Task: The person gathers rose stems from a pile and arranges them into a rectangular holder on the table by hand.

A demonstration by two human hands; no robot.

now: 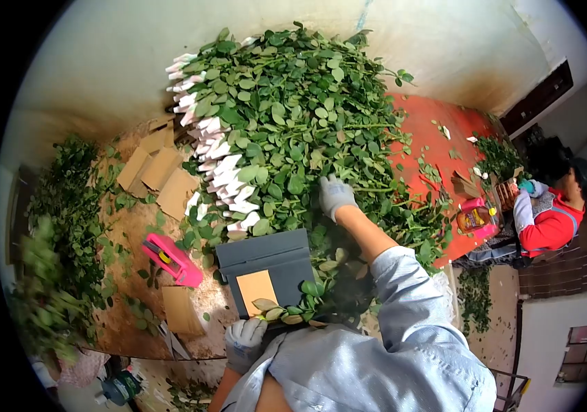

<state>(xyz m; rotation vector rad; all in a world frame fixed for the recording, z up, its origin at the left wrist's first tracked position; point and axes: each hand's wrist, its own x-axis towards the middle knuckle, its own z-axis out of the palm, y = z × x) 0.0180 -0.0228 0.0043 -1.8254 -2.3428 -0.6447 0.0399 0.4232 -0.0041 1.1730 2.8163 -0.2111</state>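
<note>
A large heap of leafy green stems (293, 123) lies across the table, with white paper-wrapped ends (221, 172) along its left side. My right hand (336, 194), in a grey glove, reaches onto the leaves at the heap's lower edge; what its fingers hold, if anything, is hidden. Nearer to me is a dark grey box-like stand (269, 257) with a tan cardboard piece (257, 292) on it. At the stand's lower left corner, my gloved left hand (245, 341) has its fingers curled beside a leafy stem (293, 314) lying over the cardboard.
A pink tool (172, 259), cardboard sheets (159, 172) and loose leaves lie on the brown table at left. Leafy stems pile up farther left. At right, a co-worker in red (547, 223) stands beside the red tabletop (424, 130), near a bottle of amber liquid (473, 219).
</note>
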